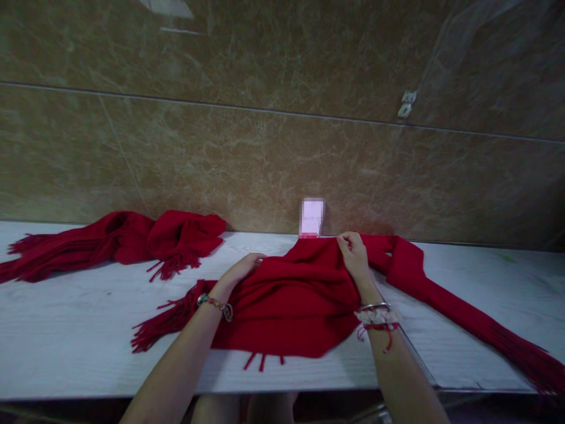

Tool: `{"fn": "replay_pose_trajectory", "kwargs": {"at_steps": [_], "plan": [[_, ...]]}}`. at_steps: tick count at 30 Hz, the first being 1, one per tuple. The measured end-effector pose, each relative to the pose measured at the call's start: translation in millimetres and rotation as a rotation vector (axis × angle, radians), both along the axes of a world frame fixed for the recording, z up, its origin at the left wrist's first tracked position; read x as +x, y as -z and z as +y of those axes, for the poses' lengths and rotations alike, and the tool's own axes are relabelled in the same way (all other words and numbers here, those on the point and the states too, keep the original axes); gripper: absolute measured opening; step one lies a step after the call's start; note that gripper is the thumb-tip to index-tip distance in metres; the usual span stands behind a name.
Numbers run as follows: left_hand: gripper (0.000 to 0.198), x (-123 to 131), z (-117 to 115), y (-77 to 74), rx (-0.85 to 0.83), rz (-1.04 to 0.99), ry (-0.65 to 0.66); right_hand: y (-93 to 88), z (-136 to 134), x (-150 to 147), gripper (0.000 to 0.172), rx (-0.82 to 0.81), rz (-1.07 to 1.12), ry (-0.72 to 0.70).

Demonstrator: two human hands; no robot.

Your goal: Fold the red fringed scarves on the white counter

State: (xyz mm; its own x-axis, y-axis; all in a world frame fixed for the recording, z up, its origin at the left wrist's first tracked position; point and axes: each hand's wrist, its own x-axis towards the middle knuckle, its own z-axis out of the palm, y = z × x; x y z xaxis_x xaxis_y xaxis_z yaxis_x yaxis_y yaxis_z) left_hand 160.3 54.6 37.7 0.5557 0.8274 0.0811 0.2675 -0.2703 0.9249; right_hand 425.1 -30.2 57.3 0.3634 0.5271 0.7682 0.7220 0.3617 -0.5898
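A red fringed scarf (pixel 291 300) lies bunched in loose folds on the white table, its tassels showing at the left and along the front. At the scarf's upper left edge is my left hand (pixel 242 269), its fingers closed on the cloth and partly hidden. My right hand (pixel 354 257) pinches the upper right edge between thumb and fingers. From beside the right hand, a narrow folded red length (pixel 445 291) runs to the table's right front corner; whether it joins the same scarf is hidden.
Another red fringed scarf (pixel 132 238) lies crumpled at the back left. A white card, blurred out (pixel 312 217), stands against the brown marbled wall (pixel 265 153) behind the scarf. The white wood-grain table (pixel 88 330) ends at a front edge just before my legs.
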Motion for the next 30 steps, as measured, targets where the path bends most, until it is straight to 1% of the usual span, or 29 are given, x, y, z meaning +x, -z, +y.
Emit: {"fn": "replay_pose_trajectory", "kwargs": {"at_steps": [3,5,7,8,11,14,17,18,19,20,21,22,24,25,26,27,28,30], "plan": [[0.019,5,2,1.9,-0.057,-0.046,0.006,-2.1,-1,-1,0.023,0.019,-0.023,0.002],[0.026,7,3,1.8,-0.105,-0.074,-0.009,-2.6,-2,-2,0.024,0.024,-0.026,0.008],[0.033,7,4,1.1,-0.134,-0.107,-0.053,-2.6,-2,-5,0.024,0.031,-0.023,0.021],[0.033,7,4,0.5,-0.119,-0.121,-0.093,-2.4,-2,-5,0.024,0.03,-0.023,0.024],[0.026,4,6,-1.9,0.038,-0.134,-0.265,-1.7,-2,-5,0.024,0.033,-0.013,0.05],[0.021,-6,11,-5.6,0.211,-0.154,-0.471,-0.9,-2,3,0.024,0.044,0.035,0.119],[0.019,-22,17,-12.3,0.298,-0.306,-0.704,-1.1,-3,15,0.023,0.1,0.158,0.246],[0.019,-27,19,-15.6,0.299,-0.387,-0.76,-1.6,-4,18,0.023,0.126,0.203,0.29],[0.02,-33,19,-19.4,0.283,-0.473,-0.783,-2.3,-5,20,0.024,0.149,0.241,0.321],[0.022,-38,18,-23.4,0.252,-0.555,-0.763,-3.2,-7,21,0.024,0.164,0.266,0.325],[0.024,-42,16,-27.5,0.206,-0.62,-0.693,-4.3,-8,21,0.024,0.164,0.276,0.291],[0.025,-45,14,-31.3,0.151,-0.661,-0.583,-5.4,-9,19,0.024,0.149,0.275,0.214],[0.028,-49,8,-36.8,0.03,-0.647,-0.325,-7.7,-11,14,0.023,0.104,0.293,-0.017],[0.032,-50,7,-38.0,-0.018,-0.599,-0.227,-8.6,-12,11,0.024,0.086,0.323,-0.132],[0.036,-50,5,-38.1,-0.051,-0.533,-0.178,-9.3,-13,9,0.026,0.079,0.36,-0.209],[0.039,-49,5,-37.2,-0.059,-0.459,-0.181,-9.7,-13,7,0.028,0.084,0.397,-0.241],[0.04,-47,6,-35.5,-0.043,-0.382,-0.224,-9.7,-12,7,0.03,0.096,0.427,-0.238],[0.038,-43,7,-30.8,0.014,-0.234,-0.352,-8.7,-11,8,0.029,0.09,0.413,-0.16]]}}
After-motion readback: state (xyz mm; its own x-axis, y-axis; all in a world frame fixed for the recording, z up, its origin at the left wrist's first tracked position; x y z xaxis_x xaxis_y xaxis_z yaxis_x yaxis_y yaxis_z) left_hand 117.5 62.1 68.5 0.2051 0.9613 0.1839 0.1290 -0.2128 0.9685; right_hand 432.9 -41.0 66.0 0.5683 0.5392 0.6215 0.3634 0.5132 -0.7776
